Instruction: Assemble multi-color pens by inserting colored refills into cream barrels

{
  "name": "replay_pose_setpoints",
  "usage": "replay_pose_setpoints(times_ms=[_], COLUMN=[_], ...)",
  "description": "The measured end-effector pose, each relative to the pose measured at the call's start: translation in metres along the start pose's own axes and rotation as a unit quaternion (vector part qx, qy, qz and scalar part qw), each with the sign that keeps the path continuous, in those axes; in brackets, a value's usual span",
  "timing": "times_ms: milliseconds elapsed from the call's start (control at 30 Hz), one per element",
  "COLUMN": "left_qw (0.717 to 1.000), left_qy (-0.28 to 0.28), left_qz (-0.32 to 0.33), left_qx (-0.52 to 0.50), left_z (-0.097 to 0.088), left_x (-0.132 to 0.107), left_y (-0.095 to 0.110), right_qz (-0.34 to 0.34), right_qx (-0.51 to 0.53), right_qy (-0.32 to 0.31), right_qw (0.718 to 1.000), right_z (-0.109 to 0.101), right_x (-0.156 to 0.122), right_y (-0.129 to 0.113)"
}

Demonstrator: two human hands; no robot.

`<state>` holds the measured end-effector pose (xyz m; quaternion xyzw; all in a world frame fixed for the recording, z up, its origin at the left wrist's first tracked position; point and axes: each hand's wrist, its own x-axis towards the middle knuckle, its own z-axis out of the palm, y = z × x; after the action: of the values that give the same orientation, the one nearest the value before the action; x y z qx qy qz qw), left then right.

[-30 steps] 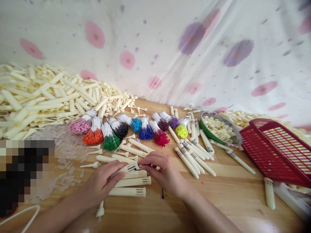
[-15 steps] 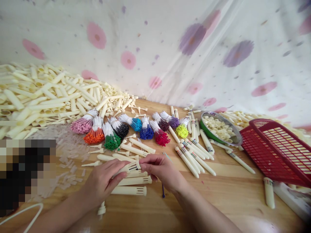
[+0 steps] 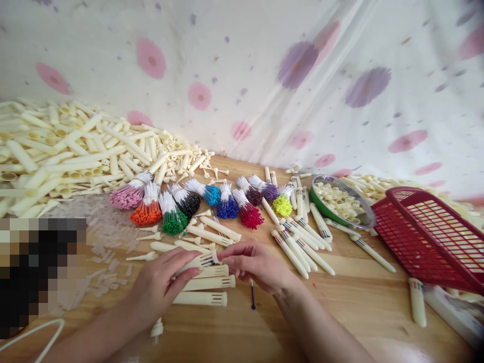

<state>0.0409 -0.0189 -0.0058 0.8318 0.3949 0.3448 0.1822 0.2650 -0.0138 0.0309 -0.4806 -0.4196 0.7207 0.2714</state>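
Note:
My left hand point(image 3: 166, 272) is closed around a cream multicolour pen barrel point(image 3: 200, 261), its slotted end pointing right; a dark blue piece shows in the slots. At that end, the thumb and forefinger of my right hand point(image 3: 255, 264) are pinched together beside the white end ring. Whatever lies between these fingertips is too small to make out. Below the hands rest several slotted cream barrels point(image 3: 204, 298). A single blue-tipped refill point(image 3: 253, 297) lies on the wood under my right hand.
Bundles of coloured refills, such as red ones point(image 3: 251, 214) and green ones point(image 3: 173, 219), stand behind the hands. Cream tubes point(image 3: 75, 146) are heaped at left, near clear sleeves point(image 3: 102, 272). Rightward are filled pens point(image 3: 291, 254), a green bowl point(image 3: 319, 201) of small parts and a red basket point(image 3: 416, 237).
The fingertips of my right hand have shifted slightly right along the barrel's end, and that hand has turned a little. More blue shows in the slots. My left hand keeps its grip.

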Motion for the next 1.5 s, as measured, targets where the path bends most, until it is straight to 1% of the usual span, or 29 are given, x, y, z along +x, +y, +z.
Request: replay_pose_setpoints(times_ms=[67, 133, 167, 200, 233, 267, 300, 333, 367, 400, 467, 533, 600, 633, 700, 833, 933, 1067, 1167, 1267, 1367, 1433, 1500], left_qw=[1.000, 0.998, 0.996, 0.993, 0.989, 0.986, 0.983, 0.980, 0.979, 0.978, 0.979, 0.980, 0.980, 0.979, 0.977, 0.978, 0.979, 0.977, 0.979, 0.982, 0.983, 0.983, 0.982], left_qy=[0.004, 0.007, 0.009, 0.009, 0.008, 0.005, 0.001, -0.002, -0.005, -0.007, -0.011, -0.015, -0.017, -0.019, -0.023, -0.040, -0.050, -0.054, -0.046, -0.041, -0.036, -0.036, -0.038], left_qz=[-0.026, -0.067, -0.093, -0.119, -0.143, -0.164, -0.180, -0.191, -0.197, -0.198, -0.193, -0.187, -0.188, -0.191, -0.197, -0.191, -0.190, -0.197, -0.187, -0.176, -0.170, -0.172, -0.177], left_qx=[0.000, -0.003, -0.007, -0.014, -0.023, -0.033, -0.043, -0.051, -0.057, -0.060, -0.064, -0.066, -0.070, -0.072, -0.074, -0.068, -0.060, -0.064, -0.061, -0.058, -0.059, -0.059, -0.060], left_z=[0.001, 0.002, 0.003, 0.004, 0.005, 0.005, 0.006, 0.006, 0.006, 0.006, 0.006, 0.007, 0.007, 0.007, 0.007, 0.005, 0.004, 0.003, 0.003, 0.003, 0.005, 0.006, 0.006], left_x=[0.000, -0.001, -0.001, -0.002, -0.002, -0.002, -0.002, -0.002, -0.001, -0.001, 0.001, 0.001, 0.001, 0.001, 0.001, 0.002, 0.002, 0.003, 0.002, 0.001, 0.001, 0.001, 0.001], left_y=[-0.003, -0.008, -0.011, -0.013, -0.015, -0.016, -0.017, -0.017, -0.016, -0.015, -0.013, -0.012, -0.011, -0.011, -0.011, -0.012, -0.012, -0.012, -0.011, -0.011, -0.013, -0.014, -0.015], right_qz=[-0.011, -0.054, -0.091, -0.136, -0.182, -0.220, -0.244, -0.249, -0.240, -0.223, -0.168, -0.101, -0.035, -0.009, 0.021, 0.026, 0.004, -0.045, -0.073, -0.090, -0.095, -0.106, -0.128], right_qx=[-0.003, -0.042, -0.077, -0.122, -0.172, -0.225, -0.277, -0.323, -0.371, -0.418, -0.507, -0.574, -0.614, -0.623, -0.627, -0.609, -0.603, -0.606, -0.595, -0.563, -0.506, -0.463, -0.428], right_qy=[0.000, 0.013, 0.038, 0.082, 0.138, 0.202, 0.266, 0.313, 0.351, 0.374, 0.388, 0.379, 0.363, 0.353, 0.330, 0.298, 0.285, 0.226, 0.190, 0.159, 0.117, 0.091, 0.073], right_qw=[1.000, 0.998, 0.992, 0.980, 0.958, 0.927, 0.891, 0.857, 0.826, 0.798, 0.752, 0.719, 0.701, 0.698, 0.705, 0.734, 0.745, 0.762, 0.778, 0.806, 0.849, 0.875, 0.892], right_z=[0.002, 0.000, -0.004, -0.010, -0.017, -0.026, -0.036, -0.045, -0.053, -0.060, -0.067, -0.067, -0.066, -0.066, -0.069, -0.084, -0.090, -0.092, -0.092, -0.093, -0.096, -0.098, -0.100], right_x=[0.001, 0.003, 0.005, 0.006, 0.009, 0.011, 0.013, 0.016, 0.018, 0.020, 0.024, 0.029, 0.033, 0.036, 0.041, 0.046, 0.044, 0.044, 0.047, 0.051, 0.050, 0.045, 0.035], right_y=[0.002, 0.003, 0.003, 0.002, 0.001, -0.001, -0.002, -0.004, -0.006, -0.008, -0.011, -0.015, -0.020, -0.023, -0.030, -0.042, -0.048, -0.051, -0.052, -0.050, -0.045, -0.041, -0.037])
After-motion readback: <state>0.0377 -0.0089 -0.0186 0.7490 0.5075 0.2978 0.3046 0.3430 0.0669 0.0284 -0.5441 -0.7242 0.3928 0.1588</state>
